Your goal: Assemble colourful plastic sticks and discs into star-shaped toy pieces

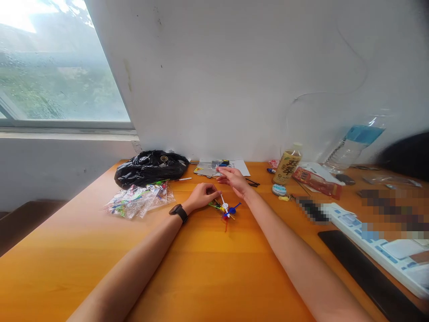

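Note:
My left hand (202, 196), with a black watch on its wrist, rests on the orange table (201, 268) with its fingers curled over one end of a small pile of coloured plastic sticks (226, 210), blue, red, yellow and white. My right hand (233, 179) hovers just behind the pile with its fingers stretched out and nothing in it. It reaches toward a flat packet and papers (214, 168) by the wall.
A black plastic bag (150, 166) and clear packets of coloured pieces (139, 200) lie at the left. A drink bottle (287, 166), a large water bottle (351, 145), a red snack packet (317, 181), a power strip (375, 237) and a black pad (365, 273) crowd the right.

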A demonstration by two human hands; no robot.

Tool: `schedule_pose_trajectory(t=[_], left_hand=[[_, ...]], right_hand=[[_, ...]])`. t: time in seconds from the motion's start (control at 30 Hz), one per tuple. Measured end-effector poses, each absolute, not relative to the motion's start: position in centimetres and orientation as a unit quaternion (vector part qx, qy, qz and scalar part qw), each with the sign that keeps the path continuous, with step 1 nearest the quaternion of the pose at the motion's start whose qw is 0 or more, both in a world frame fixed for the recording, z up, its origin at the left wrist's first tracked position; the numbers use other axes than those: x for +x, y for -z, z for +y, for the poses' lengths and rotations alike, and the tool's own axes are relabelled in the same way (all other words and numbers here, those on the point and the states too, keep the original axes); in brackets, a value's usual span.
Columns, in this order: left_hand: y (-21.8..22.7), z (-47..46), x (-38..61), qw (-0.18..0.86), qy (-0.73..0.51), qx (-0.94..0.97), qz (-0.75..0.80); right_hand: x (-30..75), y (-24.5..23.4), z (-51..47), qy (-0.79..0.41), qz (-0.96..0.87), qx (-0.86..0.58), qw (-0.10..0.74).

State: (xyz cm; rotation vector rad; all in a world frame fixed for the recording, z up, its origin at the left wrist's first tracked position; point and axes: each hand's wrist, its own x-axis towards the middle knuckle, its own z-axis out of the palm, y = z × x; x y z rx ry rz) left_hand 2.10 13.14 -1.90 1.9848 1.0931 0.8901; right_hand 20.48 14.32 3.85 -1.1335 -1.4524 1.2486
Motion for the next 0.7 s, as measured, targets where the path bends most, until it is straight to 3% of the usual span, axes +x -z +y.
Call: schedule_pose_trajectory(t=[0.13,0.33,0.43,0.57,0.7], left_hand=[[2.3,13.4,2.1,0.332,-0.37,0.763,0.413],[2.6,13.8,2.0,0.319,-0.357,0.777,0.407],[2.5,13.6,1.9,0.294,-0.355,0.782,0.419],[2.1,13.2,1.7,0.28,-0.362,0.782,0.423],[1.8,12.2,1.7,0.267,-0.367,0.78,0.43]], right_hand=[[19.4,-4.1,13.1,-0.506,-0.699,-0.362,0.352],[18.7,-5.7,13.0,-0.331,-0.773,-0.413,0.35],[19.2,-6.3,12.3,-0.261,-0.808,-0.43,0.307],[20.0,-4.0,9.3,-0.197,-0.851,-0.439,0.212],[21.1,-0.2,5.4,-0.18,-0.86,-0.43,0.205]])
